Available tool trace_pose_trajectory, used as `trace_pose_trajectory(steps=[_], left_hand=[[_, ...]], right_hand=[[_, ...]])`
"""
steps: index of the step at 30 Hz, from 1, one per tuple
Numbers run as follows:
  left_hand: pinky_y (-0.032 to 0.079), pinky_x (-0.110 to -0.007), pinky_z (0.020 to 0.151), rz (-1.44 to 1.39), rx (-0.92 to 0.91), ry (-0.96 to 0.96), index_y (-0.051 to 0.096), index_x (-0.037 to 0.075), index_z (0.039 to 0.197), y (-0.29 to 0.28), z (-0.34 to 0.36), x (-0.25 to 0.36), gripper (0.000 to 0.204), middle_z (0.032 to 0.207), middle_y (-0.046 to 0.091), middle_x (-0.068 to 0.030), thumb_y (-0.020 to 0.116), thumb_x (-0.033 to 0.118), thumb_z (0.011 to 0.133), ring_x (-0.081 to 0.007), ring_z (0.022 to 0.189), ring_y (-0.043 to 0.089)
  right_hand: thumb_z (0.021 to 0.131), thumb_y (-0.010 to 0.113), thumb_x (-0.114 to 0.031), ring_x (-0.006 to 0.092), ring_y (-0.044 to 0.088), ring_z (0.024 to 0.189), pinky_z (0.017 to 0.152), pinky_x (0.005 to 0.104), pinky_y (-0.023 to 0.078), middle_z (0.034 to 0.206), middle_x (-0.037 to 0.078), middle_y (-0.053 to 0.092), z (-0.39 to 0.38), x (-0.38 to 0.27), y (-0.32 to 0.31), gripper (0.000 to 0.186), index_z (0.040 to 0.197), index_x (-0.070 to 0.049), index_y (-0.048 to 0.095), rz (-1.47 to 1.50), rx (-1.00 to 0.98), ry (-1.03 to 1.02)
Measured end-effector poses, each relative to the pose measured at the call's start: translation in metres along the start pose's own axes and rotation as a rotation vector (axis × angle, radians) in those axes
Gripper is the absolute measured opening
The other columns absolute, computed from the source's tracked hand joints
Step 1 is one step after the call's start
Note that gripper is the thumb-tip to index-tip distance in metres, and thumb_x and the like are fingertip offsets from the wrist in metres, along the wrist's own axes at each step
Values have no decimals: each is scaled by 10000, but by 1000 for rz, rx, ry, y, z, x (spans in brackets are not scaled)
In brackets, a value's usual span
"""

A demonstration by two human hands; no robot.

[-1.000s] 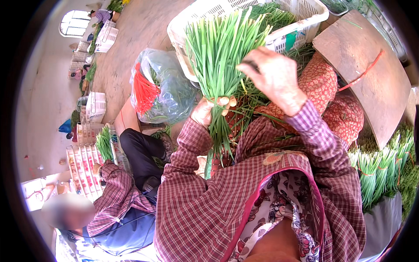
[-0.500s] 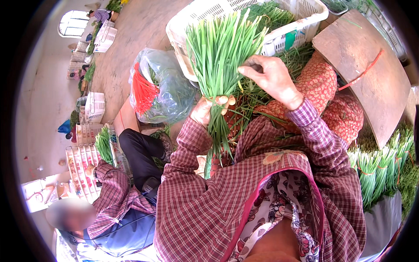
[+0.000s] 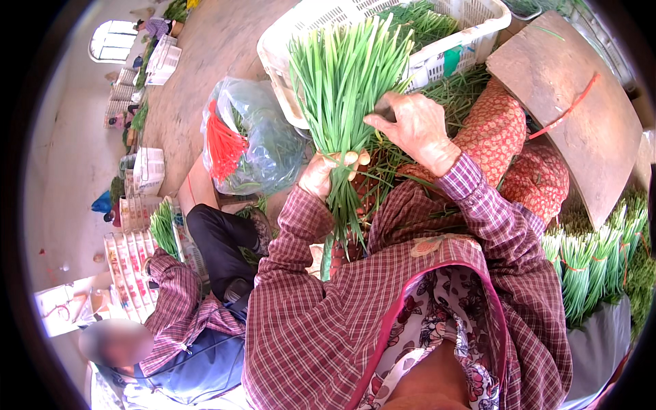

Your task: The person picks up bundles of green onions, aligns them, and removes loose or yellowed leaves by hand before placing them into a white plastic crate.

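Note:
A bunch of long, flat green stems [image 3: 345, 82] stands upright in my left hand [image 3: 320, 174], whose fingers are wrapped round its lower part, where thinner leaves hang down. My right hand [image 3: 417, 133] is at the bunch's right edge, fingers curled and thumb toward the stems; what is between the fingertips is hidden. Behind the bunch, a white plastic crate [image 3: 471, 31] holds more greens [image 3: 424, 24]. Loose green leaves [image 3: 383, 171] lie over my lap beside the red floral cloth [image 3: 492, 123].
A clear bag [image 3: 270, 137] with red ties [image 3: 225, 147] is left of me. A curved board [image 3: 574, 123] and banded bunches [image 3: 594, 266] are at right. A co-worker in a plaid shirt [image 3: 178, 294] sits at lower left; other workers [image 3: 154, 27] and crates [image 3: 149, 171] line the wall.
My right hand has moved slightly left and down along the bunch's right edge, its fingers more curled. My left hand keeps its grip. The co-worker's head has shifted slightly right.

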State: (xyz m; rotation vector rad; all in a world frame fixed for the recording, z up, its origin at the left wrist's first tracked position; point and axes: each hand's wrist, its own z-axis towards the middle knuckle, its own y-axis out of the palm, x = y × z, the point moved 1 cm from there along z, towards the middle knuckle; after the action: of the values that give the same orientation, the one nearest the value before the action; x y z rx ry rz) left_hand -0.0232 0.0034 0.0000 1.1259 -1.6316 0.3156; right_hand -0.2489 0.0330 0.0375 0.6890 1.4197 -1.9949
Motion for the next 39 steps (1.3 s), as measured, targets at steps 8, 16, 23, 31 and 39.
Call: trace_pose_trajectory(steps=[8, 16, 23, 31, 39], left_hand=[[454, -217, 519, 21, -45, 10, 614, 26, 1137, -4, -1, 2, 480, 889, 666, -79, 787, 272, 763, -107, 628, 568], [424, -213, 470, 52, -165, -19, 599, 10, 1096, -22, -3, -3, 479, 813, 628, -84, 797, 284, 756, -125, 654, 578], [347, -250, 402, 139, -187, 9, 584, -42, 1111, -22, -4, 1, 531, 759, 622, -104, 773, 316, 767, -149, 503, 494], [335, -268, 368, 199, -156, 18, 584, -42, 1085, -34, -5, -3, 549, 706, 622, -110, 790, 316, 723, -164, 464, 494], [342, -267, 373, 190, -135, -10, 575, -46, 1114, -46, -13, -4, 559, 703, 611, -111, 784, 298, 726, -160, 465, 483]], right_hand=[[882, 657, -285, 26, 319, 524, 490, 209, 282, 652, -69, 480, 0, 10, -11, 208, 926, -82, 639, 1250, -353, 400], [956, 476, -194, 87, 394, 527, 435, 172, 348, 736, 8, 460, 29, 19, -75, 221, 922, 13, 542, 2356, -369, 161], [913, 533, -120, 66, 443, 573, 485, 204, 372, 754, -5, 447, 44, 44, -112, 121, 961, -21, 483, 2406, -360, 57], [956, 561, -227, 63, 509, 617, 518, 191, 445, 816, 23, 566, 28, 99, -190, 219, 1036, -26, 594, 2063, 156, 26], [924, 606, -441, 244, 651, 991, 889, 322, 493, 1054, 158, 689, 31, 88, -103, 492, 1190, -28, 626, 209, 5, -63]])
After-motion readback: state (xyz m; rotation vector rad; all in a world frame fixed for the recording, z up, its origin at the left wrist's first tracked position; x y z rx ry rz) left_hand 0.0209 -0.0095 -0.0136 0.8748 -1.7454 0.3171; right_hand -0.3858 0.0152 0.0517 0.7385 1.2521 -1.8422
